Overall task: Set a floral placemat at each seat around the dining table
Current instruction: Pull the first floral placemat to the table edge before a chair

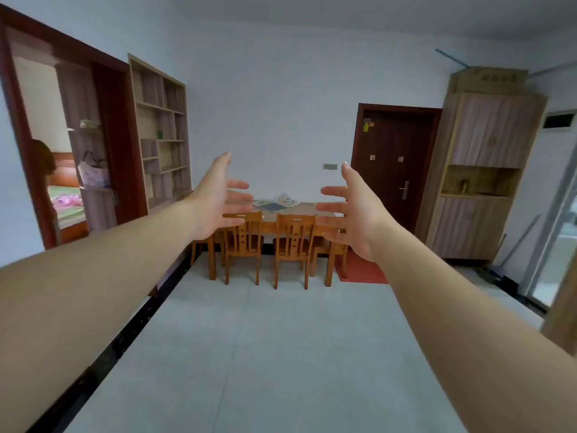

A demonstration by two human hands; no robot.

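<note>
A wooden dining table [307,209] stands far ahead against the back wall, with two wooden chairs [243,242] [293,245] tucked in on the near side. A loose pile of placemats [276,204] lies on the tabletop, pale with patterns and one dark one on top. Both my arms are stretched out in front of me, well short of the table. My left hand [218,203] and my right hand [351,214] face each other with fingers spread, holding nothing. The hands hide the table's two ends.
Grey tiled floor [265,354] runs from me to the table. A red mat [359,270] lies right of the table before a dark door [393,170]. A tall wooden cabinet [480,170] stands right, shelves [162,132] left, and an open doorway [62,151] shows a person.
</note>
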